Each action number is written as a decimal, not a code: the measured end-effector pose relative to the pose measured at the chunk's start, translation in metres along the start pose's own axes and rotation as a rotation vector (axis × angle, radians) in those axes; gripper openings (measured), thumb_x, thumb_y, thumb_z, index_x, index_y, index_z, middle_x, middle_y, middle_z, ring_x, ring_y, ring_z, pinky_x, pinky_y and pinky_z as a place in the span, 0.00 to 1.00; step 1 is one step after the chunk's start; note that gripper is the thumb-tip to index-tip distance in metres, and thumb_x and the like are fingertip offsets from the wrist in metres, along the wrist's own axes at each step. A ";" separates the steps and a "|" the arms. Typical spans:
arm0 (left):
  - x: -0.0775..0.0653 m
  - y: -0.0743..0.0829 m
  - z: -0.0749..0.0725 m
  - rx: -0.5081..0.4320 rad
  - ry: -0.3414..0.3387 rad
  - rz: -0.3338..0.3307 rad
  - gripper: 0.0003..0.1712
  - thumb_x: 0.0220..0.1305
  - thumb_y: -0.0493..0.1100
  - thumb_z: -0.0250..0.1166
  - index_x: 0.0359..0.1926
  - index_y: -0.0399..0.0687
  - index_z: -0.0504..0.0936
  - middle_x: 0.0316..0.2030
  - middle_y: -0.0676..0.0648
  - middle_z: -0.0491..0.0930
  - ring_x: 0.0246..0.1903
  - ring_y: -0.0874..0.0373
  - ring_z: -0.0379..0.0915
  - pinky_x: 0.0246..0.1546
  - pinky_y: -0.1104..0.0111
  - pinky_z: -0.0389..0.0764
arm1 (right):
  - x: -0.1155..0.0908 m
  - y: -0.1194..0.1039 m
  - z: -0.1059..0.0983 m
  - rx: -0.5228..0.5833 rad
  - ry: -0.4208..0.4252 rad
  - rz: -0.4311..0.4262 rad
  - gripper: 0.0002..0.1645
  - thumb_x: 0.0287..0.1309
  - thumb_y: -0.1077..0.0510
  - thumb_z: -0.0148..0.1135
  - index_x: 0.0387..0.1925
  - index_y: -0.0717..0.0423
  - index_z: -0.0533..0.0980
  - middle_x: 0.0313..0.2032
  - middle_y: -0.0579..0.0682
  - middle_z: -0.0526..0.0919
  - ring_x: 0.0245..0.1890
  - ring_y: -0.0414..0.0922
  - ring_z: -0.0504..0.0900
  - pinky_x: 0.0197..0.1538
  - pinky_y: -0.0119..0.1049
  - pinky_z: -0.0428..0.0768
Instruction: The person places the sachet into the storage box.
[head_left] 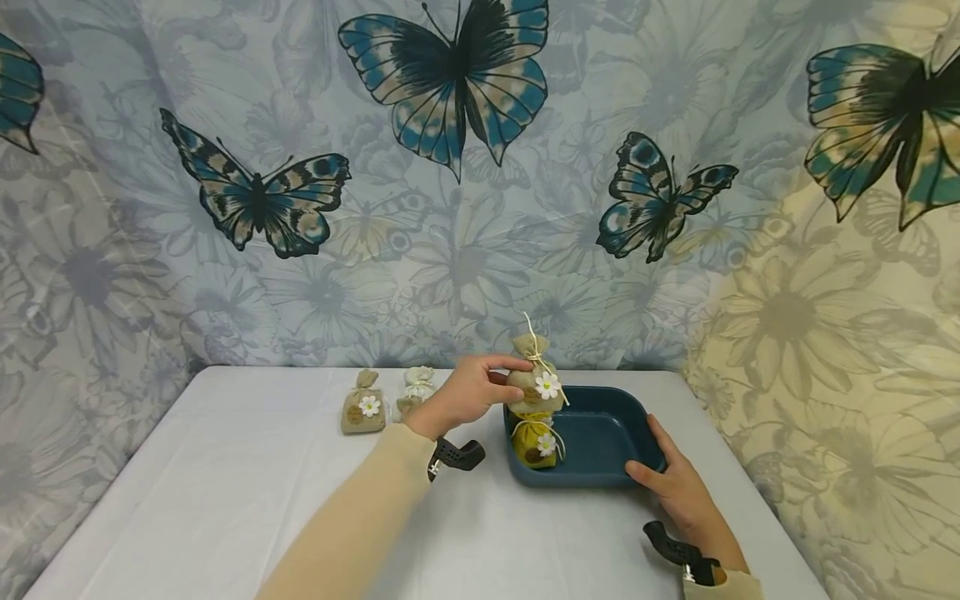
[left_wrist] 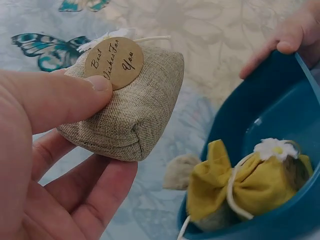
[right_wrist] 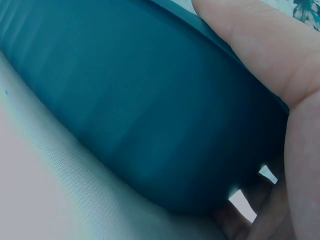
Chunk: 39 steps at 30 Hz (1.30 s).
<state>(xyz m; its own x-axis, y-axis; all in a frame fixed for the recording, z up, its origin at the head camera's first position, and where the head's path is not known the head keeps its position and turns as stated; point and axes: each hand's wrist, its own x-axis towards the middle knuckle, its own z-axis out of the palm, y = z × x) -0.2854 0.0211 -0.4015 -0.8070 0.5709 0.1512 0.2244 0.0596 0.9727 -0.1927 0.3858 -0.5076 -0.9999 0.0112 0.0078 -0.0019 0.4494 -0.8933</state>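
Observation:
My left hand (head_left: pixel 467 393) pinches a beige linen sachet (head_left: pixel 531 398) over the left end of a blue rectangular tray (head_left: pixel 600 478). This sachet has a white daisy, a cream string and a round tag reading "Best Wishes For You" in the left wrist view. Below it, a yellow sachet (head_left: pixel 529 448) with a daisy leans inside the tray. Behind the yellow one, the left wrist view shows part of another beige sachet (left_wrist: pixel 181 171). With thumb at the rim and fingers along the outer wall, my right hand (head_left: pixel 681 492) grips the tray's right end.
Left of the tray, a beige sachet (head_left: pixel 363 413) with a daisy and a white sachet (head_left: pixel 418 383) stand on the white table (head_left: pixel 187 500); my left hand partly covers the white one. A butterfly-print cloth (head_left: pixel 465 275) hangs behind the table.

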 end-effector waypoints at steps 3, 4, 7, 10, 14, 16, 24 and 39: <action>0.006 0.001 0.009 0.011 -0.012 -0.028 0.22 0.63 0.37 0.71 0.58 0.58 0.84 0.57 0.54 0.76 0.49 0.58 0.79 0.41 0.59 0.77 | 0.000 -0.001 0.000 -0.010 0.001 0.003 0.59 0.63 0.53 0.69 0.80 0.35 0.39 0.78 0.56 0.38 0.74 0.63 0.38 0.68 0.67 0.43; 0.008 0.001 0.012 0.011 -0.019 -0.037 0.22 0.64 0.37 0.71 0.57 0.59 0.84 0.59 0.54 0.75 0.49 0.59 0.79 0.41 0.58 0.77 | 0.000 -0.001 0.001 -0.012 0.002 0.004 0.59 0.63 0.53 0.69 0.80 0.35 0.39 0.78 0.56 0.38 0.74 0.63 0.38 0.68 0.67 0.43; 0.014 0.000 0.020 0.028 -0.030 -0.048 0.21 0.64 0.38 0.71 0.56 0.62 0.85 0.61 0.55 0.72 0.49 0.59 0.78 0.42 0.55 0.78 | 0.000 -0.001 0.001 -0.018 0.004 0.008 0.59 0.63 0.52 0.69 0.80 0.35 0.39 0.78 0.57 0.38 0.74 0.64 0.38 0.67 0.68 0.43; 0.020 -0.003 0.028 0.044 -0.035 -0.047 0.21 0.63 0.38 0.71 0.55 0.64 0.86 0.61 0.57 0.72 0.48 0.59 0.77 0.45 0.53 0.80 | 0.000 -0.001 0.001 -0.018 0.004 0.011 0.59 0.63 0.52 0.69 0.80 0.35 0.38 0.78 0.58 0.38 0.74 0.64 0.38 0.67 0.68 0.43; 0.027 -0.008 0.039 0.064 -0.038 -0.052 0.20 0.62 0.39 0.72 0.53 0.65 0.86 0.59 0.59 0.73 0.48 0.60 0.77 0.42 0.57 0.81 | 0.001 0.000 0.001 -0.021 0.009 0.025 0.60 0.62 0.52 0.69 0.80 0.34 0.38 0.78 0.58 0.38 0.74 0.64 0.38 0.68 0.67 0.43; 0.030 -0.010 0.043 0.077 -0.037 -0.058 0.20 0.62 0.39 0.72 0.52 0.66 0.86 0.59 0.60 0.74 0.49 0.60 0.76 0.40 0.60 0.81 | 0.001 0.000 0.002 -0.021 0.010 0.030 0.60 0.62 0.51 0.69 0.80 0.34 0.38 0.78 0.58 0.38 0.74 0.64 0.38 0.67 0.68 0.43; 0.037 -0.013 0.059 0.094 -0.019 -0.073 0.19 0.63 0.41 0.72 0.51 0.71 0.86 0.59 0.63 0.74 0.49 0.61 0.75 0.35 0.65 0.77 | 0.002 -0.002 0.002 -0.011 0.005 0.029 0.60 0.63 0.52 0.69 0.80 0.36 0.38 0.78 0.58 0.38 0.74 0.64 0.38 0.67 0.68 0.43; 0.055 -0.040 0.075 0.149 0.005 -0.068 0.19 0.62 0.39 0.72 0.51 0.66 0.87 0.55 0.62 0.76 0.44 0.64 0.76 0.39 0.68 0.80 | 0.001 0.000 0.001 -0.014 0.002 0.008 0.58 0.64 0.53 0.68 0.79 0.33 0.38 0.78 0.55 0.38 0.75 0.61 0.38 0.68 0.65 0.44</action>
<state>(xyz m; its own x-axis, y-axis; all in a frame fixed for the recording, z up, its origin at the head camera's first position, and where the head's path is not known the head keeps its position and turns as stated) -0.2979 0.1114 -0.4452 -0.8255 0.5576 0.0869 0.2473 0.2191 0.9438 -0.1933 0.3844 -0.5080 -0.9999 0.0166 0.0012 0.0066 0.4620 -0.8868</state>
